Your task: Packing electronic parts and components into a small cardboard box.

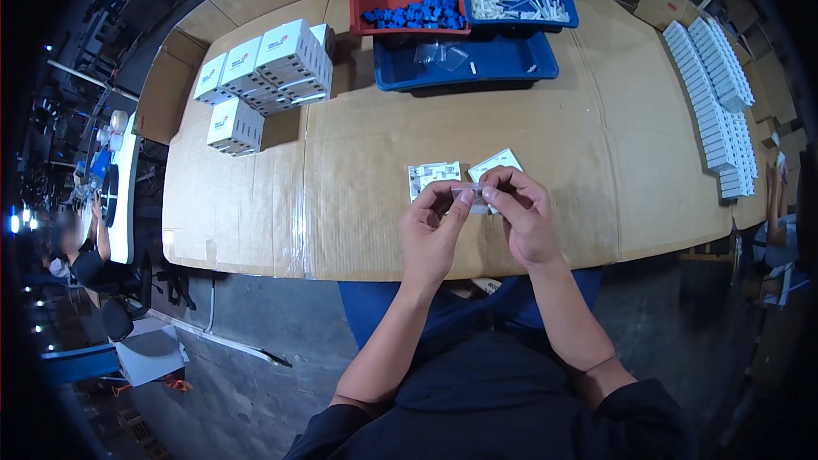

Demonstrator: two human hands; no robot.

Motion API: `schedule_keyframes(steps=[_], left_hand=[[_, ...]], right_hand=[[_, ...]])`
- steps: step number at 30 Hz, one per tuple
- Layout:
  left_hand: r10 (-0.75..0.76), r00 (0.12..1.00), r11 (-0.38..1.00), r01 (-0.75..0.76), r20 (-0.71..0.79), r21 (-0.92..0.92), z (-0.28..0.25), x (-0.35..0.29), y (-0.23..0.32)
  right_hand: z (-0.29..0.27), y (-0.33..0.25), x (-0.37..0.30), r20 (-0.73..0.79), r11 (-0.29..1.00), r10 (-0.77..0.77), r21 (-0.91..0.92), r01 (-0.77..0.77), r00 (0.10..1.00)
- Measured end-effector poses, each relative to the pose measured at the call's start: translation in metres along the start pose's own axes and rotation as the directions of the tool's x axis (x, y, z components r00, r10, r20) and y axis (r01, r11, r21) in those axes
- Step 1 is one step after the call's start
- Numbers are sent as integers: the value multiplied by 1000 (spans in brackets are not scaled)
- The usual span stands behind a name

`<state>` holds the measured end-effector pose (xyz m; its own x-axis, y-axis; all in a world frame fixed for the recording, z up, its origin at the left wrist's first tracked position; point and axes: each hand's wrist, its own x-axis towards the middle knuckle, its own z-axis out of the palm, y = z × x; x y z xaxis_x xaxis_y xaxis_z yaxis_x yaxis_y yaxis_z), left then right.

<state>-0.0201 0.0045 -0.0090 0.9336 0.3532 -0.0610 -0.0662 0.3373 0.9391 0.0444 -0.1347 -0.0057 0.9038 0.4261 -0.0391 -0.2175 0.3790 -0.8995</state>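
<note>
Now pinching a small clear bag (471, 194) between left hand (430, 234) and right hand (524, 221) above the tabletop's (358, 204) near edge, over two white cards (434, 177), fingertip grip thin, bag liable to slip off that edge.

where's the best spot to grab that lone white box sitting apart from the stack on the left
Grip the lone white box across its two opposite side faces, coming down from above. It stands alone on the cardboard-covered table, clear of the stack of white boxes, so its sides are open.
</note>
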Motion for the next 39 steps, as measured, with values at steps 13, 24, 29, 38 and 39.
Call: schedule_keyframes(steps=[13, 24, 29, 38, 39], left_hand=[[-163, 984, 976, 151, -66, -159, -9, 9, -7], [-323, 946, 880, 310, 24, -359, -20, 8, -7], [-227, 973, 940, 210, -34, -270, -15, 7, -11], [24, 997, 996, -30, -75, -81, -7, 5, -7], [31, 997, 996, -37, -74, -86, -7, 5, -7]], right_hand=[[-8, -12, 5, 130, 991, -32, -124, 49, 991], [-21, -16, 9, 153, 995, -3, -94, 17, 988], [-18, -19, 5, 119, 992, 119, -62, -112, 986], [-14, -14, 5, 113, 977, 100, -197, -77, 988], [-15, -14, 5, 117, 977, 96, -202, -71, 989]])
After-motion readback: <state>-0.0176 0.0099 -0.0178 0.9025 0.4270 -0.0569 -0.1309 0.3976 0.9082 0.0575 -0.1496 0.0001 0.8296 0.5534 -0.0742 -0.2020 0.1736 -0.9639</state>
